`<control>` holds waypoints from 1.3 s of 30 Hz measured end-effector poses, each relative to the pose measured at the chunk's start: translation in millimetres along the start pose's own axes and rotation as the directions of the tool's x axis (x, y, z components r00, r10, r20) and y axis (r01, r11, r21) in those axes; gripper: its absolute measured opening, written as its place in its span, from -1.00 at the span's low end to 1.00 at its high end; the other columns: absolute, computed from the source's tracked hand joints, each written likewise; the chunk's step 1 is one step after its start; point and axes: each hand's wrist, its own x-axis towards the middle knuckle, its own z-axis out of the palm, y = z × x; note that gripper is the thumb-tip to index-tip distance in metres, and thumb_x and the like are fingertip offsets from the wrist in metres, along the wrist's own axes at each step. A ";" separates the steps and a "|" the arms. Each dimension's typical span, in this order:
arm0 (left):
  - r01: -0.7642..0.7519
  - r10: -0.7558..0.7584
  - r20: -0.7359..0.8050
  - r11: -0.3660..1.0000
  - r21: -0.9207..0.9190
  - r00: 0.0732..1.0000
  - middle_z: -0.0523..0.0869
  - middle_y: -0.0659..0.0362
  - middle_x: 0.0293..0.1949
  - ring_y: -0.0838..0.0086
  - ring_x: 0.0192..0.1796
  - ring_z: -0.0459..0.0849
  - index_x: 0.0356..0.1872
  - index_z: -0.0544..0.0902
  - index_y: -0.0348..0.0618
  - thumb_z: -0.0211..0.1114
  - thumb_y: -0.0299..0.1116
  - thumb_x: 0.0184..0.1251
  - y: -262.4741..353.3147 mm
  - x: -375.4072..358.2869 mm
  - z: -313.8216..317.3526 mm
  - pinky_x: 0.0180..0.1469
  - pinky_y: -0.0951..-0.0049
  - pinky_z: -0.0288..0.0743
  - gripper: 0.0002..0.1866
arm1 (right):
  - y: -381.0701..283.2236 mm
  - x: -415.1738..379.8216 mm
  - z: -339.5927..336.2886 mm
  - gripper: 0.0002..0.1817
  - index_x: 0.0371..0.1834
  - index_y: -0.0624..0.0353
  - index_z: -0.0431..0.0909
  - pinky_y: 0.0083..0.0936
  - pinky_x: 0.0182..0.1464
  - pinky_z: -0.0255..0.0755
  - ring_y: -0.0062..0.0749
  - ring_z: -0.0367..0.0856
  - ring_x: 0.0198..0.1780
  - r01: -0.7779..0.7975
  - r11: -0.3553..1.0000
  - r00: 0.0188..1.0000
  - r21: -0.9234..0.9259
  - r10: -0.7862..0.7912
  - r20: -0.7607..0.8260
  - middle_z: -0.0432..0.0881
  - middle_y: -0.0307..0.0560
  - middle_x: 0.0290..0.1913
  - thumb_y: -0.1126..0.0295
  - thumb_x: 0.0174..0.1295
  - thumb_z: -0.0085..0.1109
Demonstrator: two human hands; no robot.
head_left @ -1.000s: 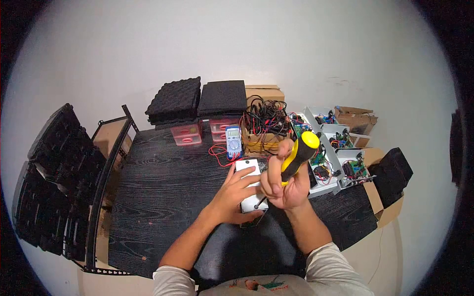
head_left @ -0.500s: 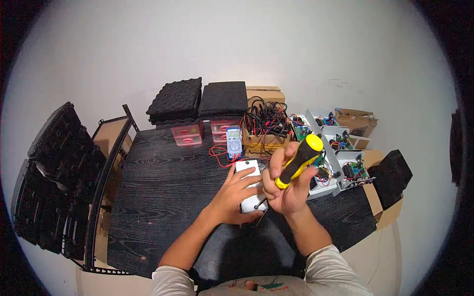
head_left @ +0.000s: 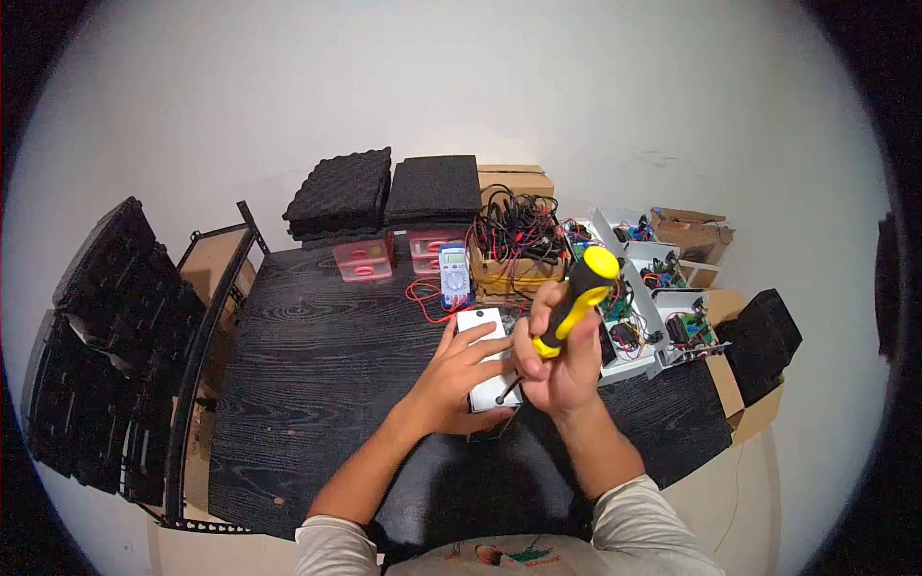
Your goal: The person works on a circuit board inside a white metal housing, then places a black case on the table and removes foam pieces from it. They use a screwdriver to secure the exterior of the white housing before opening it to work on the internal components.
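A yellow and black screwdriver (head_left: 579, 300) is held in my right hand (head_left: 567, 370), with its butt end raised toward the camera. The dark shaft slants down to the near end of a narrow white case (head_left: 487, 382), where its tip meets a dark spot that looks like a screw. My left hand (head_left: 451, 379) lies across the case and grips it, fingers over the top and thumb at the near end. Another dark round spot shows at the far end of the case. My hands hide part of its right side.
Behind the case stand a blue multimeter (head_left: 454, 276) with red leads and a cardboard box of tangled cables (head_left: 519, 230). Open white housings with circuit boards (head_left: 687, 331) sit at right. Black foam (head_left: 432, 187) rests on pink drawers (head_left: 365, 261). A metal rack (head_left: 206, 384) borders the left edge.
The screwdriver handle has turned a little in my right hand, its butt end shifting up and slightly left. My left hand stays on the case.
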 end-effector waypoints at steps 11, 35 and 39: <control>-0.011 0.011 -0.025 1.000 -0.008 1.000 0.57 0.14 0.40 -0.07 0.52 0.38 0.22 0.69 0.06 0.66 -0.12 -0.06 -3.4 -1.8 2.7 0.56 -0.49 -0.09 -0.31 | 5.3 0.6 7.0 -0.37 0.14 0.11 0.41 -0.62 -0.58 0.25 -0.48 0.40 -0.60 0.157 0.974 0.987 -0.166 -0.149 0.059 0.47 -0.20 -0.35 -0.29 0.53 -0.07; 0.050 -0.050 -0.028 0.999 0.010 0.998 0.64 0.16 0.34 0.09 0.48 0.49 0.14 0.68 0.06 0.70 -0.18 -0.10 4.8 -2.8 -3.0 0.56 -0.48 -0.08 -0.34 | -3.9 7.5 4.7 -0.44 0.11 0.05 0.39 -0.64 -0.59 0.23 -0.55 0.37 -0.59 -0.040 0.998 0.999 0.039 0.041 -0.016 0.48 -0.22 -0.24 -0.26 0.51 -0.02; -0.106 0.086 -0.112 0.976 -0.189 0.990 0.75 0.22 0.22 0.16 0.38 0.62 -0.10 0.72 0.05 0.71 -0.27 -0.08 -4.7 -9.3 -2.9 0.55 -0.45 0.03 -0.54 | -3.3 1.6 -3.7 -0.37 0.18 0.12 0.40 -0.66 -0.58 0.25 -0.48 0.49 -0.49 -0.036 0.998 0.996 0.050 0.040 -0.084 0.50 -0.18 -0.16 -0.25 0.46 0.08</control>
